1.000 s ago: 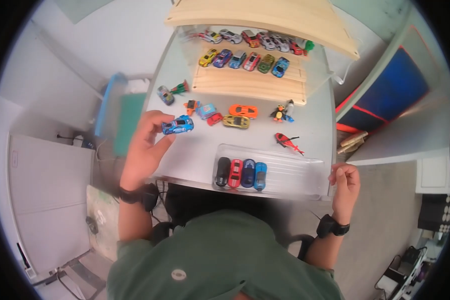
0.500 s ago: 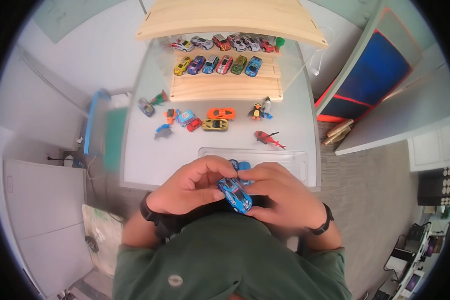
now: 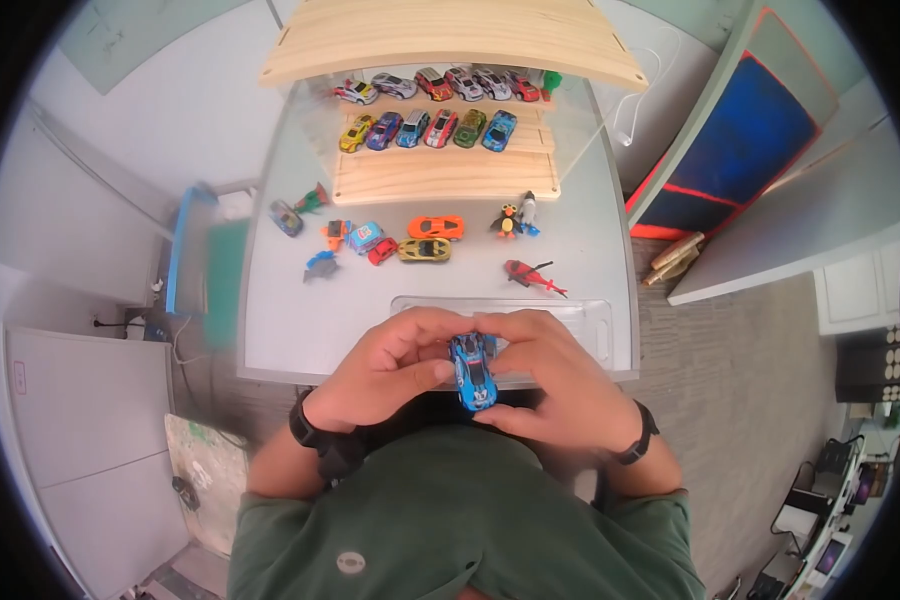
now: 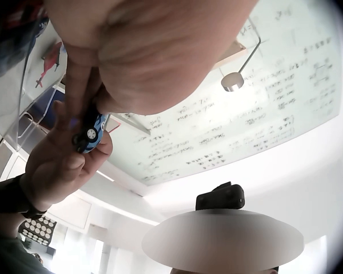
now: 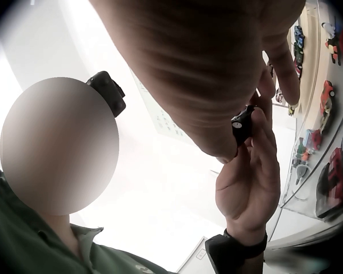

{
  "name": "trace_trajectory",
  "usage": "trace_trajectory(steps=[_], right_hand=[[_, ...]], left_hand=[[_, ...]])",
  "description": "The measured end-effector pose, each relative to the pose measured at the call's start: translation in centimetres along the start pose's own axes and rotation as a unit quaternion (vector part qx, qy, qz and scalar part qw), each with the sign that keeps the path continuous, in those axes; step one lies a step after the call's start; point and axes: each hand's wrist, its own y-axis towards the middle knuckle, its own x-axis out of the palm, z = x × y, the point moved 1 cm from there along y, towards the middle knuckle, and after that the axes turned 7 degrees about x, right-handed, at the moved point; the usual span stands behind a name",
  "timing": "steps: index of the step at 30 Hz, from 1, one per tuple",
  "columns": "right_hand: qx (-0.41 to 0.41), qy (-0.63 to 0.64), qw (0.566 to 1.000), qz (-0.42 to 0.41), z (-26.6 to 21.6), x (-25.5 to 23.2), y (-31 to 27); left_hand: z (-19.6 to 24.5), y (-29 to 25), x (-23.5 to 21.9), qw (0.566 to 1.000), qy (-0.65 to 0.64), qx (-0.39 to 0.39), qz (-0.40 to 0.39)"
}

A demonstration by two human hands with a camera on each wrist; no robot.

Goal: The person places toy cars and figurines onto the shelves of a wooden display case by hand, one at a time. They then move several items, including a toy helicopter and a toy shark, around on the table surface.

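A blue toy car with black windows is held between both hands, close in front of the green shirt. My left hand pinches its left side between thumb and fingers. On the other side, my right hand holds the car with its thumb at the near end and its fingers farther up. The left wrist view shows a white wheel of the car between the two hands. Behind them lies a clear plastic tray; the hands hide most of it. Dark and red toy cars show there in the right wrist view.
A wooden shelf with rows of toy cars stands at the table's back. In front lie an orange car, a gold car, a red helicopter, a penguin figure and a grey-blue toy.
The left hand has carried the blue car from the table's left side to the front middle, where the right hand has joined it. Since half a second ago, the car has turned straighter.
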Motion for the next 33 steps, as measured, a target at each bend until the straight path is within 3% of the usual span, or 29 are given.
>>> trace_trajectory(steps=[4,14,17,19,21,23,26,33], right_hand=[[0.019,-0.03,0.999,0.01,-0.2,0.1,0.1],[0.033,-0.087,0.996,0.01,-0.3,-0.7,0.5],[0.064,-0.094,0.993,0.027,0.2,-1.9,0.0],[0.08,-0.098,0.991,0.036,0.0,-3.4,-0.3],[0.115,-0.146,0.98,0.071,0.3,-5.0,-1.1],[0.123,-0.16,0.975,0.09,0.6,-6.2,-1.6],[0.162,-0.191,0.96,0.125,1.8,-7.4,-2.0],[0.207,-0.222,0.947,0.102,3.6,-8.5,1.2]], left_hand=[[0.4,0.4,1.1,0.998,0.025,-0.025,0.056],[0.9,0.6,2.4,0.994,0.079,0.01,0.073],[1.6,-0.4,1.1,0.981,0.153,-0.02,0.121],[1.8,-1.4,-0.3,0.964,0.216,0.049,0.146],[1.9,-2.5,-1.5,0.96,0.197,0.058,0.191],[1.4,-4.2,-3.5,0.932,0.261,0.05,0.244],[1.0,-4.9,-4.4,0.909,0.312,0.056,0.269],[-0.3,-5.1,-6.1,0.89,0.364,0.046,0.271]])
